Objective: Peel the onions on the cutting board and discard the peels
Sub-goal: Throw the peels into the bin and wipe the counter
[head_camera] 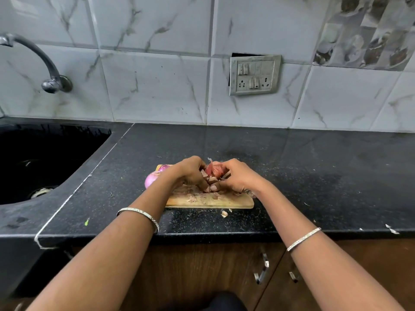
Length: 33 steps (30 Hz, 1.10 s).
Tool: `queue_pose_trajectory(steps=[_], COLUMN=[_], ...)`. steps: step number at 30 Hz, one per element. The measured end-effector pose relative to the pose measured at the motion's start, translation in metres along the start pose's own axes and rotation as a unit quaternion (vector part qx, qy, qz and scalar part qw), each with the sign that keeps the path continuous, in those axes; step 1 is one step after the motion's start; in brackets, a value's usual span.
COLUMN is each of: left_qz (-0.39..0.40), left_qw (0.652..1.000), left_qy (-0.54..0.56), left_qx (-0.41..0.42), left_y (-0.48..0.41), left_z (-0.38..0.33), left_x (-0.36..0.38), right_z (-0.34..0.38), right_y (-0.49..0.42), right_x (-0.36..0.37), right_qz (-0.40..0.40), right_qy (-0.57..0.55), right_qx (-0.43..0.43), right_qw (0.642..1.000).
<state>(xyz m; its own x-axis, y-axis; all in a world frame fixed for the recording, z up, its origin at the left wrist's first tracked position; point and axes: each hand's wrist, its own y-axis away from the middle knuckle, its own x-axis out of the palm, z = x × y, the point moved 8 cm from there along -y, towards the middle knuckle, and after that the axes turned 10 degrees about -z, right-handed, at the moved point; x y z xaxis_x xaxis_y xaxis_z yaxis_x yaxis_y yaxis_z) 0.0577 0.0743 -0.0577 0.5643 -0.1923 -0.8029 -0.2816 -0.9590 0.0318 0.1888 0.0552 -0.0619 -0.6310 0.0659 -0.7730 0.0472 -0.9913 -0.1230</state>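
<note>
Peeling underway: red onion point(216, 170) held over cutting board point(235, 202) centre. Left hand point(190, 171) and right hand point(239, 177) both curl round it, fingers point(214, 187) narrow, pinching loose skin.

Risks:
- Peeled onions point(151, 180) at board's left end, one overhanging; forearm nudge could roll it toward sink point(67, 167), left of board.
- Peel scraps point(193, 198) litter board, one stray flake point(224, 213) on desk point(314, 176) off board's near edge; careless gathering scatters more.
- Papery skin may tear, leaving strips.

The cutting board point(224, 202) is pale wood, matt and a bit rough. The tabletop point(314, 164) is black speckled stone with a soft shine. The onion peels point(211, 178) look dry and papery. The peeled onion point(151, 179) at the board's left edge is smooth and shiny. The tap point(42, 57) is shiny metal. The wall tiles point(157, 86) are glossy.
</note>
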Motion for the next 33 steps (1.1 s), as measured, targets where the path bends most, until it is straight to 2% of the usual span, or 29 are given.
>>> queue_pose_trajectory(steps=[8, 15, 20, 25, 33], left_qz=[-0.011, 0.004, 0.030, 0.058, 0.164], left_qw=[0.993, 0.987, 0.983, 0.986, 0.970], left_qy=[0.115, 0.163, 0.175, 0.145, 0.155], left_qx=[-0.041, -0.006, 0.036, 0.060, 0.091], left_y=[0.007, 0.021, 0.045, 0.073, 0.115], left_z=[-0.025, -0.089, -0.154, -0.206, -0.275], left_x=[0.007, 0.008, 0.038, 0.103, 0.245], right_z=[-0.020, -0.023, -0.046, -0.102, -0.225], right_y=[0.014, 0.055, 0.110, 0.178, 0.290], right_x=[-0.019, -0.081, -0.133, -0.162, -0.180], right_qz=[-0.042, -0.077, -0.121, -0.150, -0.203], right_qy=[-0.162, -0.241, -0.268, -0.244, -0.251], right_qx=[0.021, 0.019, 0.018, 0.047, 0.143], right_qw=[0.986, 0.967, 0.956, 0.957, 0.936])
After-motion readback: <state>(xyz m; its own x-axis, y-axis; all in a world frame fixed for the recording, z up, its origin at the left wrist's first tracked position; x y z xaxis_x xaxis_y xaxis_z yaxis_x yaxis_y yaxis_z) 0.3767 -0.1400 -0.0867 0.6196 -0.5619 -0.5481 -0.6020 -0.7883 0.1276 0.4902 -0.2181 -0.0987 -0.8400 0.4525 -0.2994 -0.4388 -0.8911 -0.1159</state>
